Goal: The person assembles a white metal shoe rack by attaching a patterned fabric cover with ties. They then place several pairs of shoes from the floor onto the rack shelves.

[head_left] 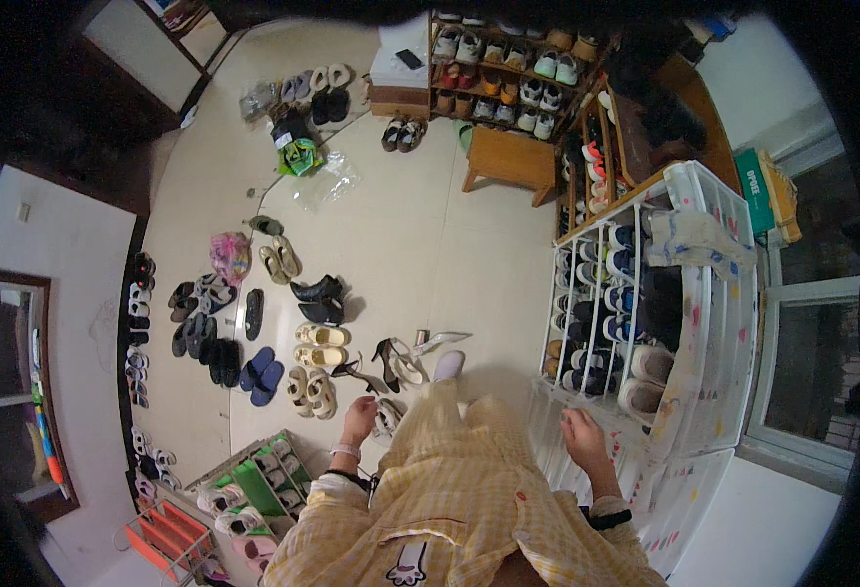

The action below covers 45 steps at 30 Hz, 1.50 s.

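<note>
My left hand (359,421) hangs at my left side with its fingers loosely bent, and I see nothing in it. Just beyond it on the floor are black high-heeled shoes (387,364) and a pair of light sandals (310,391). A pale shoe (387,419) lies beside it, partly hidden by my clothes. My right hand (586,440) is raised at my right side, fingers loosely curled and holding nothing that shows. It is nearest to the white shoe rack (603,293) with its clear plastic cover (708,362); whether it touches the cover I cannot tell.
Pairs of shoes lie about the floor, among them blue slippers (262,376), black boots (320,299) and yellow shoes (321,344). A wooden stool (511,159) stands before a wooden shoe rack (508,88). Plastic bags (327,183) lie farther off. An orange rack (168,538) stands near left.
</note>
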Each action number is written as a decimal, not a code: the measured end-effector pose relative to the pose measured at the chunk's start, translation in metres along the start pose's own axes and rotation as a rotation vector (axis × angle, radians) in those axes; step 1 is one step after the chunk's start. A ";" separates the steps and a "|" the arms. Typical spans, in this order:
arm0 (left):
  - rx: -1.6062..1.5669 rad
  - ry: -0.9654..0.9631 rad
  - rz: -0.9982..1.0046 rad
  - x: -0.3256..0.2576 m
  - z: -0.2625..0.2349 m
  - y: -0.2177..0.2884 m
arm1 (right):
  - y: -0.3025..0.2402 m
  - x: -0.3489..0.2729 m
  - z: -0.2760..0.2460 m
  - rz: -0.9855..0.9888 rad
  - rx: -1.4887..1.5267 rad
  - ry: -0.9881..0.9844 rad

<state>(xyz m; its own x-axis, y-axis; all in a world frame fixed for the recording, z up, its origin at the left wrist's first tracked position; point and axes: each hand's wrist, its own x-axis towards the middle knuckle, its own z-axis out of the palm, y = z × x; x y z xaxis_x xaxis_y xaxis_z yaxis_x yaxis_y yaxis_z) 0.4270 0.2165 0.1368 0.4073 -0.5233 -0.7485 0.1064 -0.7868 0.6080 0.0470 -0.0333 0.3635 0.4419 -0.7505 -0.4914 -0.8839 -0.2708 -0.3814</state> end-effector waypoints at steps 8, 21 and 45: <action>0.104 -0.079 -0.171 -0.038 -0.012 0.013 | 0.014 0.078 -0.017 -0.022 -0.088 -0.056; -0.348 0.067 -0.662 -0.081 0.075 0.060 | -0.001 0.277 -0.097 -0.254 -0.324 -0.370; -1.161 0.556 -0.966 -0.175 0.308 0.028 | -0.201 0.380 -0.053 -1.001 -0.780 -0.533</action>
<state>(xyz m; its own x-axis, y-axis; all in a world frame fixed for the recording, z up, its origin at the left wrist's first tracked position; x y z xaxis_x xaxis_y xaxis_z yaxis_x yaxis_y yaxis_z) 0.0794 0.1848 0.2034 0.0182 0.3782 -0.9256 0.9971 0.0611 0.0446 0.3842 -0.2960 0.2949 0.7832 0.2352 -0.5755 0.0657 -0.9518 -0.2995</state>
